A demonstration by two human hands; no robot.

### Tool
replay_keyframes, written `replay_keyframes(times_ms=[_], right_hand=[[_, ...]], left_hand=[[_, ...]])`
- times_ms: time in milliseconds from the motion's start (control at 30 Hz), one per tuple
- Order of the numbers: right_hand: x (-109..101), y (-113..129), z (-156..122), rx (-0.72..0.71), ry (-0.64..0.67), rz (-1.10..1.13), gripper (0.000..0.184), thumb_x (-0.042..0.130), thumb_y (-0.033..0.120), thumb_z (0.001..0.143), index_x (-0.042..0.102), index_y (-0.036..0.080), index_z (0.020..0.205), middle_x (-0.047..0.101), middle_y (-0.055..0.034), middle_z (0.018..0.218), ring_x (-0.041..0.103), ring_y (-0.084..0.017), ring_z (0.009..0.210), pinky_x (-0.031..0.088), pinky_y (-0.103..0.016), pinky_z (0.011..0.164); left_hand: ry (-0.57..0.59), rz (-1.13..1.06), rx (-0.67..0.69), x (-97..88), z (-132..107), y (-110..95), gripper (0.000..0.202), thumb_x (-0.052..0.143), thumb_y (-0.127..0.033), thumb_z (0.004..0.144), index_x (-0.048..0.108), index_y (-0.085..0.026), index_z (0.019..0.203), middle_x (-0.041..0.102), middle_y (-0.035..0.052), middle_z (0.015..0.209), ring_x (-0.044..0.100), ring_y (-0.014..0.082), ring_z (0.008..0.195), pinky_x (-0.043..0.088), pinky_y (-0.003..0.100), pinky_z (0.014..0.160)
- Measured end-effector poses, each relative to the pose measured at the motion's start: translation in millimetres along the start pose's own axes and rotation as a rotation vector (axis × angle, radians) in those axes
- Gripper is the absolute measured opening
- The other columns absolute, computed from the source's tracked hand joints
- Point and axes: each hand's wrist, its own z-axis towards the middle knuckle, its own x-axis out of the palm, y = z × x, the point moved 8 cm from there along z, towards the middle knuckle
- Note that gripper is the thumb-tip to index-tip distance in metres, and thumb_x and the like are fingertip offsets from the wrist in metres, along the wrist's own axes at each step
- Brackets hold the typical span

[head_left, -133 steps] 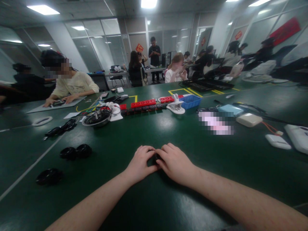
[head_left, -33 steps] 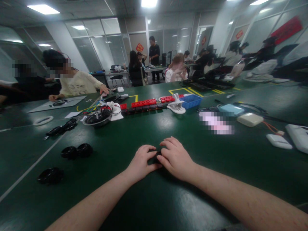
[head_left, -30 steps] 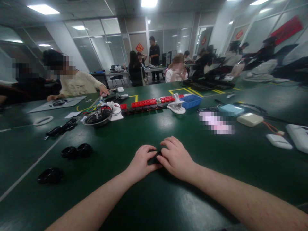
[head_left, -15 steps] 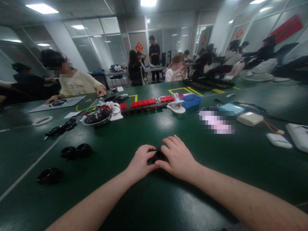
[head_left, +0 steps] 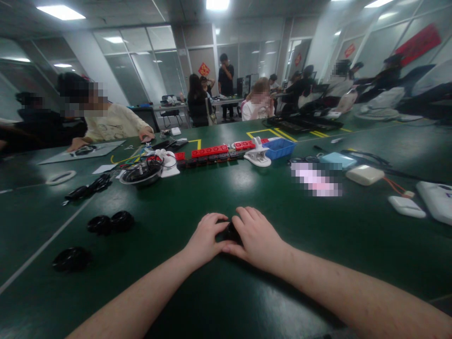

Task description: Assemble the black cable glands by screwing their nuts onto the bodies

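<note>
A small dark black object (head_left: 233, 232) sits on the green table between my two hands, mostly covered by the fingers. My left hand (head_left: 206, 237) curls around its left side, with thumb and fingers closed on it. Over its right side lies my right hand (head_left: 256, 235), fingers bent and thumb reaching across the front to the left thumb. What kind of thing it is, I cannot make out. To the left lie shiny black bundles that look like coiled cable: one nearest me (head_left: 72, 259), a pair (head_left: 111, 222) behind it, and a longer bundle (head_left: 88, 188) farther back.
Beyond my hands stand a metal bowl (head_left: 141, 175) with black cable, a row of red blocks (head_left: 210, 150), a white clip (head_left: 259, 156) and a blue bin (head_left: 279, 149). A cream case (head_left: 365, 174) lies right. A person (head_left: 113, 120) works across the table at left.
My right hand has shifted slightly down, its thumb sliding left toward the left thumb. The black object seems turned a little between the hands; my left hand has stayed nearly still.
</note>
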Motion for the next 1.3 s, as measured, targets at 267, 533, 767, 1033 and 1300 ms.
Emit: replay_keyframes(times_ms=[267, 533, 767, 1033, 1300], right_hand=[[3, 3, -1, -0.044, -0.012, 0.045, 0.048, 0.058, 0.049, 0.074, 0.055, 0.01, 0.102, 0.053, -0.0135, 0.101, 0.048, -0.027, 0.094, 0.042, -0.042, 0.083], [1, 8, -4, -0.086, -0.03, 0.091, 0.032, 0.052, 0.037, 0.082, 0.055, 0.013, 0.103, 0.05, -0.0126, 0.107, 0.045, -0.026, 0.098, 0.04, -0.04, 0.085], [5, 10, -6, -0.118, -0.011, 0.122, 0.025, 0.05, 0.021, 0.08, 0.054, 0.013, 0.104, 0.051, -0.0111, 0.102, 0.044, -0.023, 0.096, 0.037, -0.039, 0.086], [8, 10, -5, -0.141, 0.001, 0.148, 0.028, 0.043, 0.013, 0.082, 0.052, 0.013, 0.108, 0.052, -0.0111, 0.1, 0.044, -0.022, 0.096, 0.036, -0.039, 0.086], [11, 11, -5, -0.17, 0.017, 0.146, 0.032, 0.048, 0.011, 0.078, 0.051, 0.012, 0.109, 0.053, -0.0104, 0.102, 0.044, -0.022, 0.095, 0.036, -0.038, 0.087]], left_hand=[[-0.017, -0.013, 0.012, -1.6, 0, -2, 0.025, 0.07, -0.028, 0.07, 0.062, -0.022, 0.092, 0.055, 0.0042, 0.105, 0.048, 0.0239, 0.101, 0.038, 0.042, 0.09], [-0.016, -0.013, -0.013, 0.2, -1, 2, 0.029, 0.07, -0.016, 0.067, 0.061, -0.019, 0.095, 0.054, 0.0054, 0.108, 0.046, 0.0237, 0.104, 0.037, 0.042, 0.093], [-0.013, -0.03, -0.022, -0.7, -1, 1, 0.03, 0.065, -0.011, 0.066, 0.061, -0.019, 0.094, 0.053, 0.0058, 0.109, 0.046, 0.0239, 0.104, 0.037, 0.042, 0.094], [-0.027, -0.028, -0.007, -1.3, -1, 1, 0.027, 0.067, -0.021, 0.069, 0.061, -0.022, 0.095, 0.054, 0.005, 0.108, 0.046, 0.0246, 0.104, 0.038, 0.043, 0.093], [-0.025, -0.022, -0.011, -2.3, -1, -1, 0.026, 0.069, -0.024, 0.07, 0.061, -0.02, 0.094, 0.054, 0.0053, 0.108, 0.047, 0.0244, 0.104, 0.038, 0.043, 0.092]])
